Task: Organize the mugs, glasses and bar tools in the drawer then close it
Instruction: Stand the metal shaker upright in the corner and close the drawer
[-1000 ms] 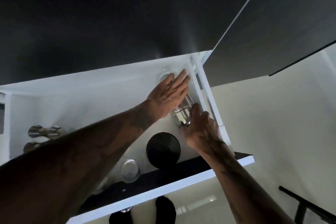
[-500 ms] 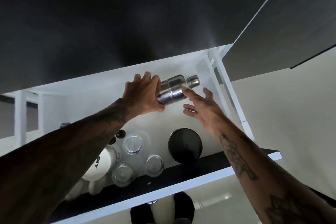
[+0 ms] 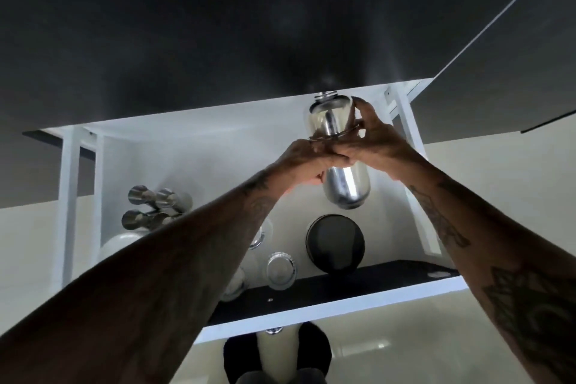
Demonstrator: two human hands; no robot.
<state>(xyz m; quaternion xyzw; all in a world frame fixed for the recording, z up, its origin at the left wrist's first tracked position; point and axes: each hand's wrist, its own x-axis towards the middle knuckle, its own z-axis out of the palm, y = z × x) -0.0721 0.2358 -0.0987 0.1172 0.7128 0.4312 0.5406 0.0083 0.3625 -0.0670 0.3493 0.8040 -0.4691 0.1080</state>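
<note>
Shaker (image 3: pixel 338 146) of polished steel, held above the far right part of the open drawer (image 3: pixel 327 305), cap end pointing away from the viewer. Left hand (image 3: pixel 307 162) and right hand (image 3: pixel 372 142) both close around its middle, fingers meeting at the seam. Judged rigid and fairly light but slick; the waist, where the body narrows, offers the surest hold, while the cap may pull loose. Below it on the drawer floor stand a black round mug (image 3: pixel 336 245) and clear glasses (image 3: pixel 280 270); steel jiggers (image 3: pixel 156 206) lie toward the left, near a white mug (image 3: pixel 123 243) partly hidden by the left forearm.
</note>
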